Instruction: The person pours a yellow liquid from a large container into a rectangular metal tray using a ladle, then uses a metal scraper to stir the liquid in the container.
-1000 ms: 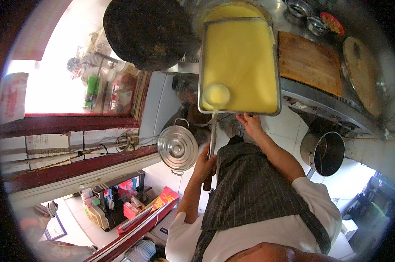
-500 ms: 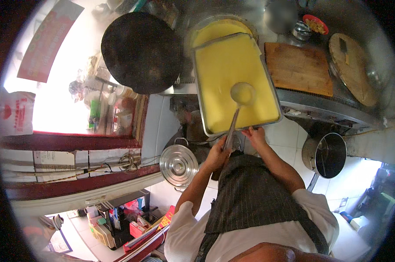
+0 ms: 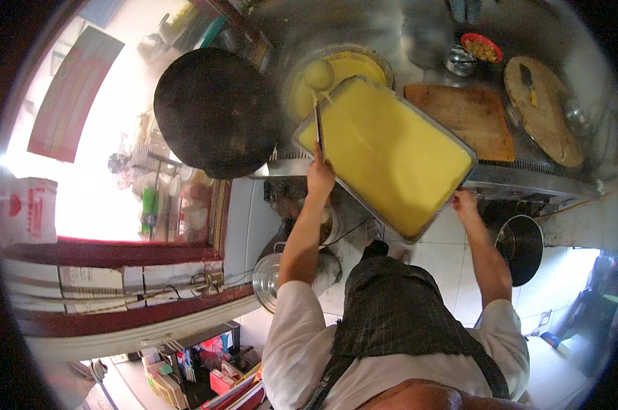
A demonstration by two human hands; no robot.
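My left hand (image 3: 320,177) is closed round the handle of a ladle (image 3: 318,76). The ladle's bowl is over a round pot (image 3: 390,68) that holds yellow liquid, just past the far left corner of a tray. With its fingers at the right-hand rim, my right hand (image 3: 465,203) grips the rectangular metal tray (image 3: 474,161), which is spread with a smooth yellow layer. The tray lies slantwise, its far end by the pot and its near corner over the floor. My right fingertips are partly hidden by the rim.
A large black round lid or pan (image 3: 213,113) stands left of the pot. Right of the tray lie a wooden cutting board (image 3: 463,123) and a round board (image 3: 548,116) with a knife. A red bowl (image 3: 481,48) sits behind; a dark pot (image 3: 519,249) hangs lower right.
The ladle has moved from over the tray to over the round pot. The tray has turned slantwise, and my right hand has shifted right along with its edge.
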